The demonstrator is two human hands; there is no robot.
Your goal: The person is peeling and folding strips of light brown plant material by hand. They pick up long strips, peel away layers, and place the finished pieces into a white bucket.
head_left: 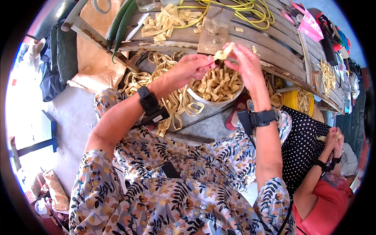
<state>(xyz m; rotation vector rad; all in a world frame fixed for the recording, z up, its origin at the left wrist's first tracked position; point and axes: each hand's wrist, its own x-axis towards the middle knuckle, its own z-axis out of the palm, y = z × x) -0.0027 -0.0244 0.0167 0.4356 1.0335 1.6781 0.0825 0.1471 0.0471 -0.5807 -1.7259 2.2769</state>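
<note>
Between my hands is a pale yellow strip that looks like tofu skin (223,53), partly twisted or folded. My left hand (192,69) pinches one end of it. My right hand (246,62) has thumb and fingers closed on its upper part. Both hands are over a white bucket (213,103) piled with knotted pieces of tofu skin (219,85), just short of the table edge. Long loose strips (172,103) hang and lie to the left of the bucket.
The slatted wooden table (270,49) bears a wooden board (215,29), a strip pile (168,19), yellow cord (256,13) and long green cucumbers (122,25). A yellow bucket (290,100) stands to the right. Another person's hands (334,138) are at the far right.
</note>
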